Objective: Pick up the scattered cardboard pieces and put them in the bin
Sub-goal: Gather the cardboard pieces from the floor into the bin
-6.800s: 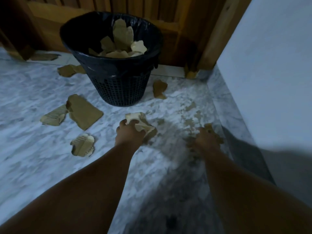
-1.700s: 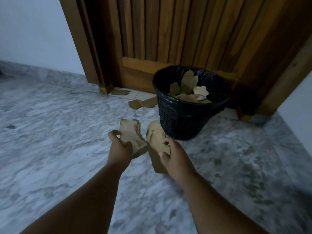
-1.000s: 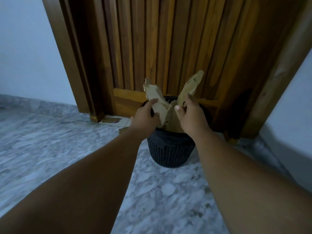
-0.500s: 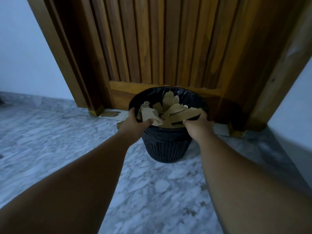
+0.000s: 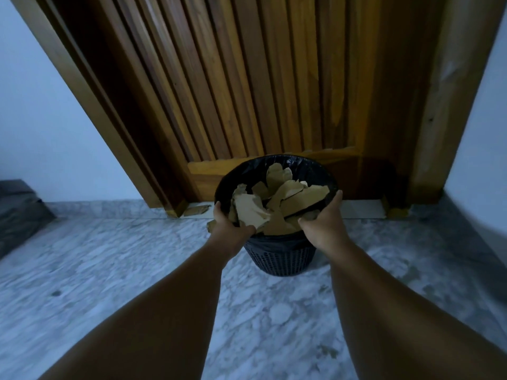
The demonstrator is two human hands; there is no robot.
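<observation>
The black mesh bin point(image 5: 279, 259) with its black liner stands on the marble floor against the wooden door, piled with several brown cardboard pieces point(image 5: 285, 193). My left hand point(image 5: 230, 230) is at the bin's near-left rim. Its thumb and fingers wrap a pale cardboard piece point(image 5: 248, 211) that lies on top of the pile. My right hand point(image 5: 322, 222) is at the near-right rim, fingers spread straight along the edge of a long brown piece point(image 5: 304, 198) resting in the bin. Loose cardboard scraps remain on the floor by the door frame point(image 5: 196, 210) and just behind my left hand point(image 5: 210, 225).
A slatted wooden door point(image 5: 260, 91) and its frame rise right behind the bin. White walls flank it on both sides. A dark grey object point(image 5: 16, 215) lies on the floor at far left. Grey marble floor point(image 5: 260, 325) stretches toward me.
Both hands carried cardboard pieces up from the floor, lifted them over the bin and lowered them onto the pile. In the last half second the hands have spread slightly apart at the rim.
</observation>
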